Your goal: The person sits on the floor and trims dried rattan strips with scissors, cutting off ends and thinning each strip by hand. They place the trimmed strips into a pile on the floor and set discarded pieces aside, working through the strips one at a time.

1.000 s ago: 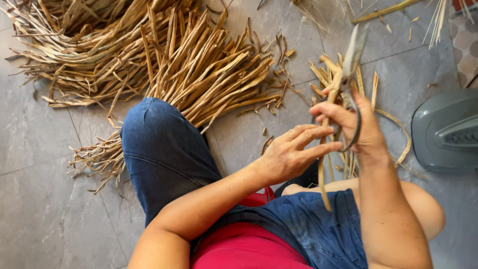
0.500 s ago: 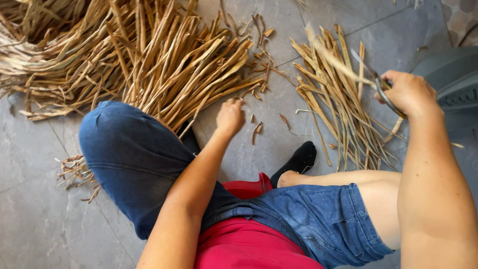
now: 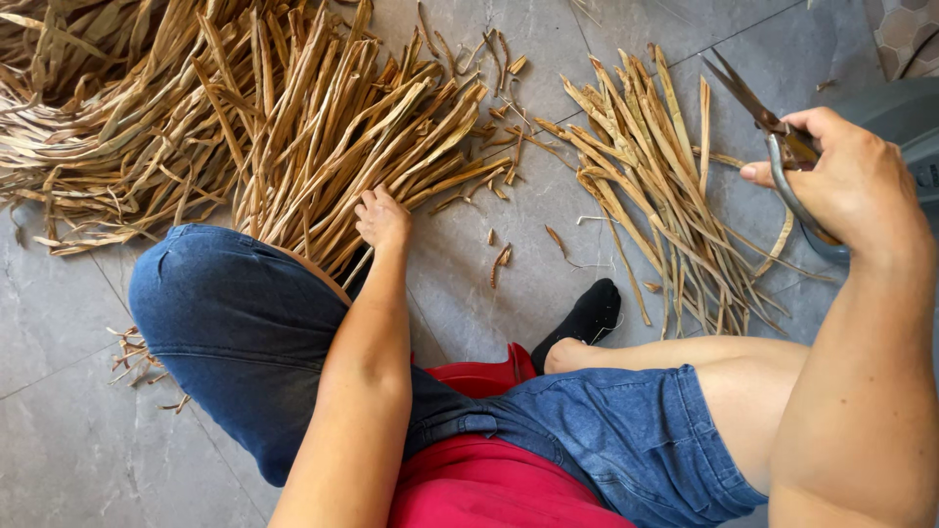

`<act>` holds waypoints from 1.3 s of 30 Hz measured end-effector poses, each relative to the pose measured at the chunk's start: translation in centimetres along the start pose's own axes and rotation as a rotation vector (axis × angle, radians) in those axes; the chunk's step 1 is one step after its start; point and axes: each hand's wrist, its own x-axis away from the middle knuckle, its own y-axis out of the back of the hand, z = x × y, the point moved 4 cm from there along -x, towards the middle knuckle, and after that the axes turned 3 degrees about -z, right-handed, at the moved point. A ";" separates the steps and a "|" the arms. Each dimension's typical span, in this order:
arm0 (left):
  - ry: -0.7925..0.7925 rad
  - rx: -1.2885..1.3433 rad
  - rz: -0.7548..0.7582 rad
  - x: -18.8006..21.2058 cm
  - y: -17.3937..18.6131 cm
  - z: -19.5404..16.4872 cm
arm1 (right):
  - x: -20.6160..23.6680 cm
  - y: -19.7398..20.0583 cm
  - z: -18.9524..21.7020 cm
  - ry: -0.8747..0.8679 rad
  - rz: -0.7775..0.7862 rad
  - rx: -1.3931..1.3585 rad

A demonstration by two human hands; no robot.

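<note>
1. Dried tan strips lie straight on the grey tile floor (image 3: pixel 68 430); I see no bin or basket holding them.
2. I count two heaps: a big pile (image 3: pixel 245 127) spread across the upper left, and a smaller bundle (image 3: pixel 655 186) fanned out at upper right.
3. My left hand (image 3: pixel 381 220) rests at the near edge of the big pile, fingers curled loosely down onto the strips. I cannot tell whether it grips one or only touches them.
4. My right hand (image 3: pixel 851 176) is closed around the handles of one pair of scissors (image 3: pixel 773 122), fingers wrapped tight through the loops.
5. Scissor blades point up and left, slightly parted at the tips, held in the air just right of the small bundle and not touching it.
6. A few short loose scraps (image 3: pixel 504 256) lie on the floor between the two heaps, and a small clump of them (image 3: pixel 142 357) sits left of my knee.
7. One black-socked foot (image 3: pixel 587 313) sits on the tiles just below the small bundle.
8. A grey rounded object (image 3: pixel 905 112) lies behind my right hand, mostly hidden.
</note>
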 end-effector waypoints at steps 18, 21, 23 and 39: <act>-0.100 -0.054 -0.030 -0.5 2.2 -0.6 | 2.1 3.1 11.8 0.239 -0.083 -0.185; -0.119 -0.053 -0.147 -0.3 3.5 -1.2 | 2.3 3.1 12.8 0.205 -0.054 -0.226; -0.175 0.107 -0.280 -0.2 5.2 -2.7 | 2.5 3.3 13.7 0.262 -0.106 -0.293; -0.632 1.335 0.740 9.1 15.2 -12.8 | 4.1 2.7 18.8 0.345 0.049 -1.672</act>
